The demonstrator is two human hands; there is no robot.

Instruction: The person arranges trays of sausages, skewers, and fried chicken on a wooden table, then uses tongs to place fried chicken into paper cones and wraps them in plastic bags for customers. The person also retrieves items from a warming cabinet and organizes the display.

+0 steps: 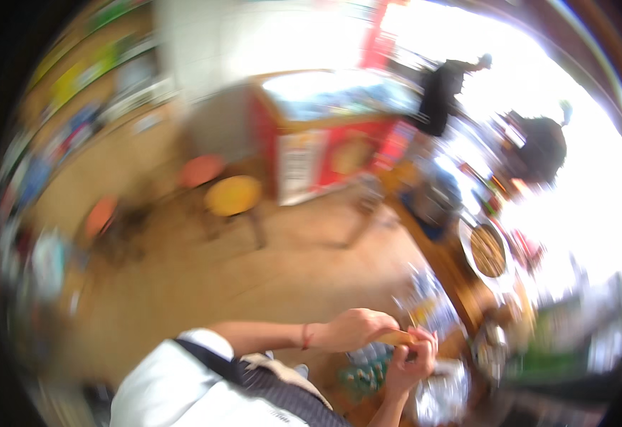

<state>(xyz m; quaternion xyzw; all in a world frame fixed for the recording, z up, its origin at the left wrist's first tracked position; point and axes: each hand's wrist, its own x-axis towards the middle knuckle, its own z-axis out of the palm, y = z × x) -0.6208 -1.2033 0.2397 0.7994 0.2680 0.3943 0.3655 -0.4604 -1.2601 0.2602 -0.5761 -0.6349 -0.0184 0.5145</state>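
Observation:
A small flat orange-tan piece (396, 337) lies between my two hands, near the picture's lower middle. My left hand (359, 328), with a red string bracelet at the wrist, grips its left end. The fingers of my right hand (413, 356) close on the other end, below and to the right. A thin stick seems to rise from between the right fingers, but blur hides its exact form. Just beyond the hands are clear plastic packs (431, 299), and a clear plastic bag (441, 395) is beside my right wrist.
Green bottles (367, 373) stand below the hands. A white dish of brown sticks (487, 251) is at the wooden counter (449, 272) on the right. Farther off are a yellow stool (233, 195), orange stools (202, 169), a red display case (343, 155) and a person in dark clothes (441, 99).

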